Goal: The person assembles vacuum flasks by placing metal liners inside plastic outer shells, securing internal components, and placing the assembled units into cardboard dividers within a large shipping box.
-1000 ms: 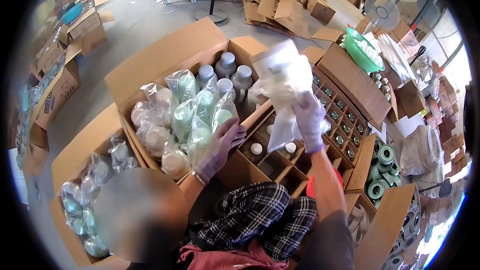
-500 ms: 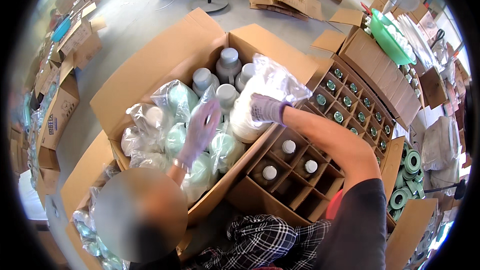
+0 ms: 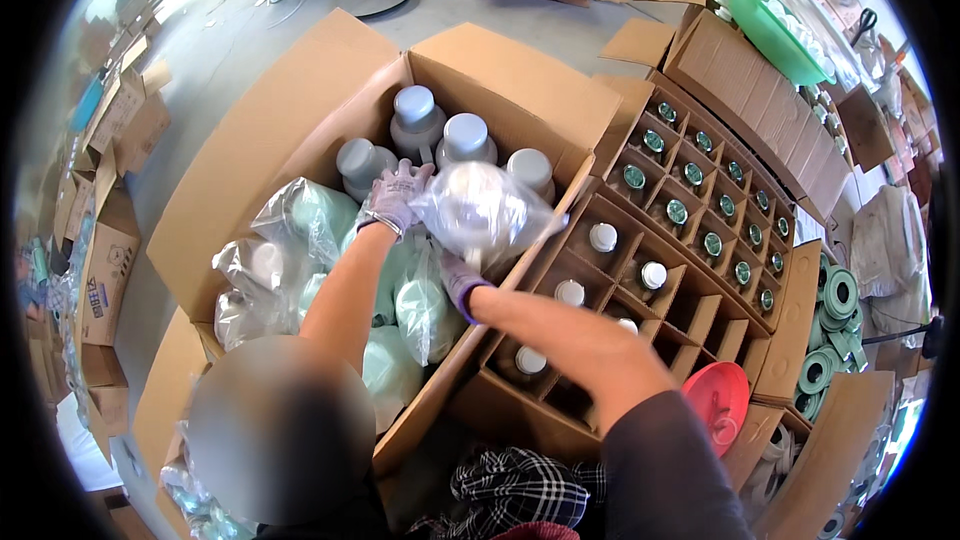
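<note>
Head feed: I've got the open carton under both hands. Left flap and back flap are folded outward, so the top is open, grey floor past the back flap. Tight spot is the right wall: right forearm crosses its edge low, and the divided carton sits just beside it. Grey bottles stand upright along the back, near the left hand. Bagged green pieces crowd the front, left forearm over them.

The bagged bottle is over the back right part of the carton, right of the left hand and above the right hand. Left hand: fingers forward, tips by the left edge of the bag; can't tell whether they pinch the film. Right hand: low at the near side of the bag, fingers partly hidden by it; can't tell whether they grasp or only support.

Bottle looks pale, rounded top toward me, glare on it. Bag is clear, loose and wrinkled, its right end spread toward the carton's right wall. Both gloves light, greyish purple.
</note>
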Available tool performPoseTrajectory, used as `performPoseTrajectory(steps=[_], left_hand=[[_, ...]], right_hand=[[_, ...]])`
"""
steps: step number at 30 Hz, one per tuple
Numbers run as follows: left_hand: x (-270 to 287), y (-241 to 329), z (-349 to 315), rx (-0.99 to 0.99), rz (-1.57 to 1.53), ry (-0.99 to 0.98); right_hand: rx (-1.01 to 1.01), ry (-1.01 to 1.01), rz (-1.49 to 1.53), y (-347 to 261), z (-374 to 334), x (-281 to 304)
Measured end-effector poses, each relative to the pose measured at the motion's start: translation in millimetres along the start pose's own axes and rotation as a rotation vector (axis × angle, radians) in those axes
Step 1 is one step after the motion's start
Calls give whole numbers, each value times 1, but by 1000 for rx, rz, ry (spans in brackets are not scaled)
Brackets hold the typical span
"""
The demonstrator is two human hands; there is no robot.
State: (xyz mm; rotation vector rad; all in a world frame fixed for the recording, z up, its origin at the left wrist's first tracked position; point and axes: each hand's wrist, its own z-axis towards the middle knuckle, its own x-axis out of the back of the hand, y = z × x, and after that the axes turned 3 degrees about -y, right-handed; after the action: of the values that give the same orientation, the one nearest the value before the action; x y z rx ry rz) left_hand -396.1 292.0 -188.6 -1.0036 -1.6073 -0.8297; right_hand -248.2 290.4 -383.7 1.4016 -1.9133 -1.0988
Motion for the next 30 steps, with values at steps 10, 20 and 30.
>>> performPoseTrajectory(steps=[10,20,30], left_hand=[[146,-26,-73,-45,26,92],[205,89,-358,-856,202,920],[81,126,-418,-420,-1316,260]], right_hand=[[148,307,1328,167,-163,10],[-489,1391,4075,184,-373,-85],[-558,2511,3183,101,-541,-101]])
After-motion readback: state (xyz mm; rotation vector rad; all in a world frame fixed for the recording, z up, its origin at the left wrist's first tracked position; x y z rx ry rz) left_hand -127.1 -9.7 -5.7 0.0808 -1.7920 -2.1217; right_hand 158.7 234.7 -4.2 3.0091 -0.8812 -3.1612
